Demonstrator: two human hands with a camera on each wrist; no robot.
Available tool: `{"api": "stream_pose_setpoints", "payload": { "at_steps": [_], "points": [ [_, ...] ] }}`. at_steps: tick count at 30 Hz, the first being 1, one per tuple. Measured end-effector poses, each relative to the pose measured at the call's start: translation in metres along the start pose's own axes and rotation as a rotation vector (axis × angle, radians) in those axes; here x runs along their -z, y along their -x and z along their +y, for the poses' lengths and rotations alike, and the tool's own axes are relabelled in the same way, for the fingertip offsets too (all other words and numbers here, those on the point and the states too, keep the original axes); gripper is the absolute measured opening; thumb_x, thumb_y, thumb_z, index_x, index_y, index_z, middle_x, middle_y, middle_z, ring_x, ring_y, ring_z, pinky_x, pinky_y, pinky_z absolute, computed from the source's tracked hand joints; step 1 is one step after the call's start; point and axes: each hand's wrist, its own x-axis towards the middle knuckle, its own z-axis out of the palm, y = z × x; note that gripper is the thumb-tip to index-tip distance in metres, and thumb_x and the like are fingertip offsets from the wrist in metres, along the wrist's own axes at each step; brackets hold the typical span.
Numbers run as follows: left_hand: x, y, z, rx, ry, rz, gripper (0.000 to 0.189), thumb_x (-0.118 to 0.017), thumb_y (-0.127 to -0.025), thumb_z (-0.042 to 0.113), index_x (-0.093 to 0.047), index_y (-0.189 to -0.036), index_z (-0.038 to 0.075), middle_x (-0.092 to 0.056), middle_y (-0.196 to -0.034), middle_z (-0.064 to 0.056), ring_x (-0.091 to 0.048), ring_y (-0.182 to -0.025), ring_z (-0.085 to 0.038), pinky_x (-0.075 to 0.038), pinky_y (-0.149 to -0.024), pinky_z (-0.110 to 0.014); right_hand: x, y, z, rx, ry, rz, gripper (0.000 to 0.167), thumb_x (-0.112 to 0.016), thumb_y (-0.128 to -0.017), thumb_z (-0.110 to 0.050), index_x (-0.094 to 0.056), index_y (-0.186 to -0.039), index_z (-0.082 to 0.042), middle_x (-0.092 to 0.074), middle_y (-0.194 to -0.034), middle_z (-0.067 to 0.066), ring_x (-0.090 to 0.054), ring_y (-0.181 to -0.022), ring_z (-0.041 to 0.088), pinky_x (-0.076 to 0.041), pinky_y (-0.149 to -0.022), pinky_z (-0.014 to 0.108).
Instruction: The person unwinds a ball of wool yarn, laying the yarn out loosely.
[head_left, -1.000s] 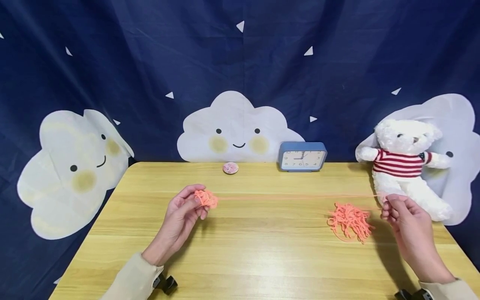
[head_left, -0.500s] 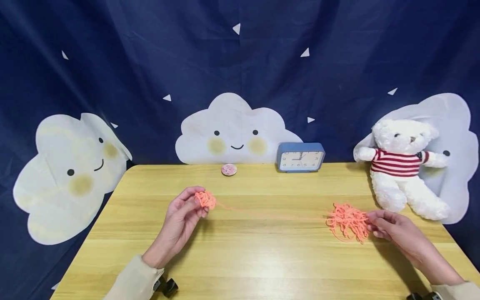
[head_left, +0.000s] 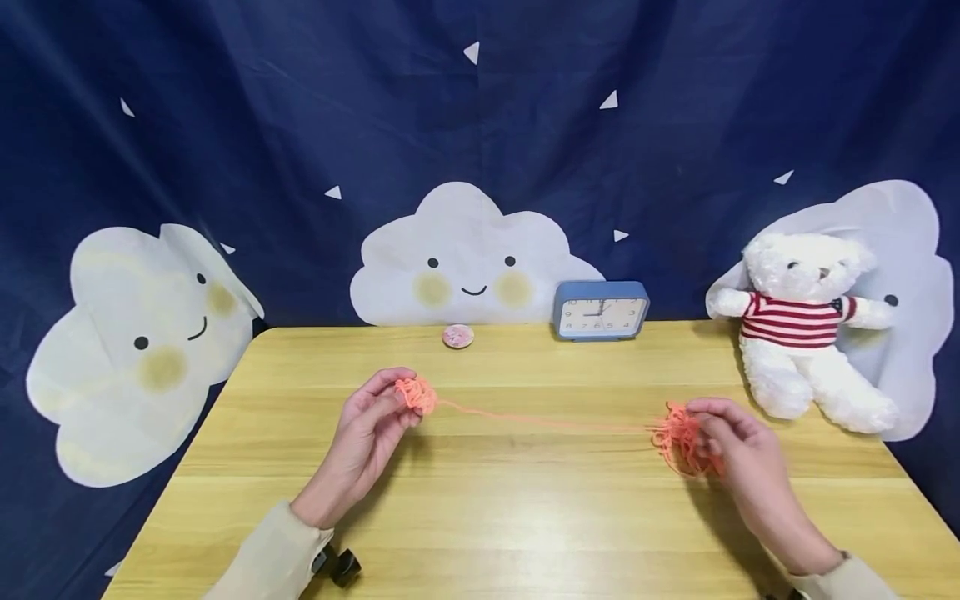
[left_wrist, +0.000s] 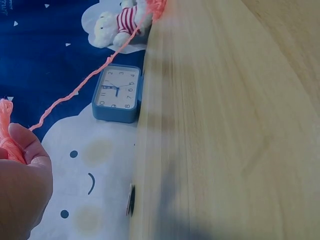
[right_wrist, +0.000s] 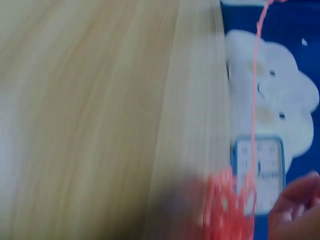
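Observation:
Between the thumb and fingers of my left hand (head_left: 375, 425) is a small bunch of coral-orange yarn (head_left: 417, 395), raised over the table. A thin strand (head_left: 525, 419) runs from it to the right, sagging slightly. At its other end, a loose, tangled heap of the same yarn (head_left: 677, 442) spreads in loops. My right hand (head_left: 750, 462) has its thumb and curled fingers at the heap's right side, covering part of it, with yarn at the fingertips. In the right wrist view, the blurred heap (right_wrist: 230, 207) appears beside my curled fingers (right_wrist: 295, 202).
A blue desk clock (head_left: 601, 311) stands at the back edge of the wooden table (head_left: 480, 517). Left of it lies a round pink patterned piece (head_left: 457, 336). A white teddy bear (head_left: 810, 325) in a striped sweater sits at the back right, before a navy cloud-print curtain (head_left: 480, 125).
My right hand has moved left, from beyond the heap to its right side. The strand, earlier stretched taut between the hands, now hangs lower and slacker. My left hand has barely moved.

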Motion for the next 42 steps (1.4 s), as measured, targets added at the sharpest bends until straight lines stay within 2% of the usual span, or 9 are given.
{"api": "stream_pose_setpoints", "payload": {
  "at_steps": [3,6,9,17,22,26,31,37,42],
  "points": [
    [0.0,0.0,0.001,0.004,0.01,-0.004,0.035,-0.046,-0.103,-0.016,-0.069,-0.124,0.001,-0.063,-0.115,-0.011,-0.067,-0.09,-0.019,-0.061,-0.078,-0.024,-0.026,0.001,0.0,-0.025,0.096,-0.149,0.023,-0.061,-0.11,-0.003,-0.072,-0.13,-0.003,-0.072,-0.094,0.008,-0.067,-0.08,0.017,-0.059,-0.067,0.026],
    [-0.001,0.0,0.001,0.009,0.012,-0.008,0.035,-0.045,-0.103,-0.017,-0.069,-0.122,0.002,-0.064,-0.115,-0.011,-0.067,-0.091,-0.019,-0.061,-0.079,-0.024,-0.054,0.001,-0.002,-0.029,0.187,-0.327,0.035,-0.063,-0.11,-0.009,-0.064,-0.144,-0.003,-0.071,-0.114,0.021,-0.07,-0.092,0.025,-0.062,-0.078,0.031],
    [-0.003,0.0,0.001,0.012,0.014,-0.004,0.035,-0.046,-0.103,-0.017,-0.069,-0.122,0.001,-0.064,-0.115,-0.012,-0.067,-0.091,-0.019,-0.061,-0.079,-0.024,-0.081,-0.002,-0.003,-0.018,0.2,-0.481,0.044,-0.064,-0.11,-0.011,-0.056,-0.152,0.001,-0.064,-0.132,0.029,-0.07,-0.102,0.032,-0.063,-0.088,0.037],
    [-0.007,-0.002,-0.004,0.02,0.011,-0.014,0.032,-0.047,-0.103,-0.016,-0.068,-0.122,0.0,-0.064,-0.116,-0.012,-0.066,-0.092,-0.018,-0.06,-0.08,-0.024,-0.133,-0.011,0.006,-0.076,0.15,-0.623,0.052,-0.067,-0.103,-0.005,-0.051,-0.15,0.01,-0.057,-0.146,0.031,-0.07,-0.107,0.038,-0.062,-0.093,0.038],
    [-0.008,-0.002,-0.006,0.025,-0.005,-0.012,0.032,-0.049,-0.103,-0.015,-0.068,-0.122,0.001,-0.063,-0.116,-0.012,-0.067,-0.091,-0.018,-0.061,-0.079,-0.023,-0.142,-0.013,0.007,-0.144,0.155,-0.749,0.054,-0.07,-0.105,-0.009,-0.049,-0.15,0.012,-0.066,-0.133,0.03,-0.072,-0.104,0.036,-0.064,-0.094,0.042],
    [-0.007,-0.002,-0.006,0.026,-0.033,-0.004,0.029,-0.052,-0.104,-0.014,-0.068,-0.124,0.001,-0.064,-0.117,-0.012,-0.067,-0.09,-0.016,-0.061,-0.079,-0.023,-0.135,-0.012,0.002,-0.154,0.18,-0.755,0.043,-0.07,-0.107,-0.014,-0.059,-0.138,0.013,-0.07,-0.112,0.027,-0.07,-0.094,0.027,-0.064,-0.087,0.036],
    [-0.006,-0.001,-0.006,0.01,-0.074,0.027,0.028,-0.054,-0.105,-0.014,-0.068,-0.123,0.002,-0.066,-0.114,-0.01,-0.067,-0.087,-0.015,-0.061,-0.077,-0.022,-0.117,-0.009,-0.006,-0.092,0.227,-0.674,0.03,-0.069,-0.108,-0.017,-0.067,-0.12,0.011,-0.068,-0.102,0.025,-0.065,-0.084,0.021,-0.061,-0.075,0.029],
    [-0.006,0.0,-0.007,-0.018,-0.066,0.059,0.027,-0.055,-0.105,-0.014,-0.069,-0.122,0.002,-0.068,-0.11,-0.009,-0.068,-0.085,-0.015,-0.061,-0.076,-0.021,-0.094,0.003,-0.014,-0.019,0.272,-0.57,0.027,-0.069,-0.108,-0.017,-0.069,-0.115,0.009,-0.067,-0.095,0.022,-0.065,-0.08,0.022,-0.059,-0.068,0.029],
    [-0.004,0.0,-0.008,-0.043,-0.078,0.108,0.026,-0.055,-0.105,-0.013,-0.068,-0.124,0.0,-0.067,-0.107,-0.009,-0.067,-0.087,-0.016,-0.061,-0.076,-0.021,-0.076,0.013,-0.018,0.044,0.315,-0.54,0.018,-0.069,-0.109,-0.015,-0.072,-0.11,0.002,-0.067,-0.087,0.017,-0.064,-0.074,0.021,-0.055,-0.061,0.03]
  ]
}}
